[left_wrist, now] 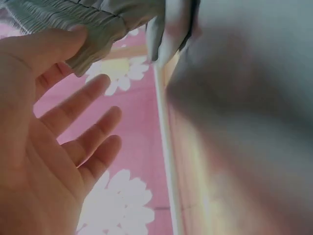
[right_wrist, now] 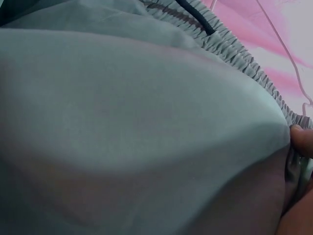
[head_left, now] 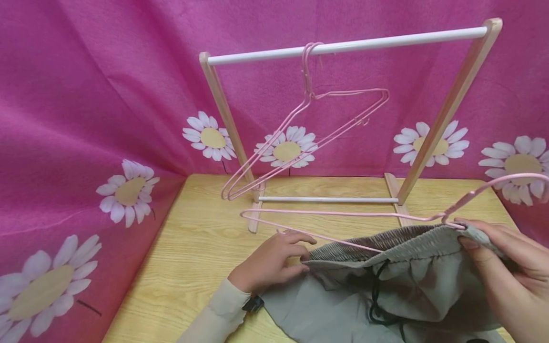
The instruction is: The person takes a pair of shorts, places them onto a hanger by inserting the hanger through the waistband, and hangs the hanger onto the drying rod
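Grey pants (head_left: 326, 305) with a gathered elastic waistband (right_wrist: 239, 58) and a dark drawstring (head_left: 375, 295) are held up at the waist. My left hand (head_left: 274, 262) pinches the waistband's left end between thumb and index finger; its other fingers are spread loosely in the left wrist view. With thumb and fingers, my right hand (head_left: 510, 276) grips the right end of the waistband. A pink wire hanger (head_left: 343, 213) lies across the waist opening. Its right part goes down inside the waistband, its left end sticks out past the fabric, and its hook points right above my right hand.
Behind stands a small wooden rack (head_left: 450, 112) with a white top rail (head_left: 407, 40). More pink hangers (head_left: 306, 85) hang together from the rail. The wood-grain table (head_left: 184, 247) is bordered by a pink curtain (head_left: 107, 114) with daisies.
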A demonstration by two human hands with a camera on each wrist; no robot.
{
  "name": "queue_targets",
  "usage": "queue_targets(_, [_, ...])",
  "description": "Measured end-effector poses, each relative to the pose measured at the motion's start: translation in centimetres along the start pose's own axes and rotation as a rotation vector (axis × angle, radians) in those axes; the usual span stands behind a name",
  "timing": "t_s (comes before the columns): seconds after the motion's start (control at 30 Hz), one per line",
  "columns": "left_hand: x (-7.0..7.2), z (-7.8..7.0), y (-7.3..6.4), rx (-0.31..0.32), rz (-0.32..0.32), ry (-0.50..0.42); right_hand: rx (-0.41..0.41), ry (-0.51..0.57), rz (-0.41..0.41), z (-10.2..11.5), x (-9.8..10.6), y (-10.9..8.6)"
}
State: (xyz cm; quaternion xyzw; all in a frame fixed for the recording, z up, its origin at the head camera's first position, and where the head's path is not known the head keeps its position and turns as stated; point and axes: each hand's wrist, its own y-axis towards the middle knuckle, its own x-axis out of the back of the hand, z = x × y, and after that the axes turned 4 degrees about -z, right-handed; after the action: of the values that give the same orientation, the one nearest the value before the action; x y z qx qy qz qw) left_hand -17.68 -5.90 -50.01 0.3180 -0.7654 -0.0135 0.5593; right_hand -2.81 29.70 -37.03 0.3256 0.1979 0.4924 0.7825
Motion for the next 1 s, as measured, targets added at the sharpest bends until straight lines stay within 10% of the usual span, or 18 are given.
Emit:
queue_targets(0.23, [2.4, 0.5, -1.1, -0.008, -0.117, -0.011, 0.003, 0.085, 0.009, -0.2, 0.0, 0.1])
queue_targets(0.5, [5.1, 0.4, -2.1, -0.004, -0.245, -0.034, -0.004, -0.159, 0.022, 0.1, 0.3, -0.1])
queue_targets(1.0, [8.2, -1.1, -3.0, 0.021, -0.384, -0.263, 0.029, -0.147, 0.043, -0.2, 0.9, -0.4])
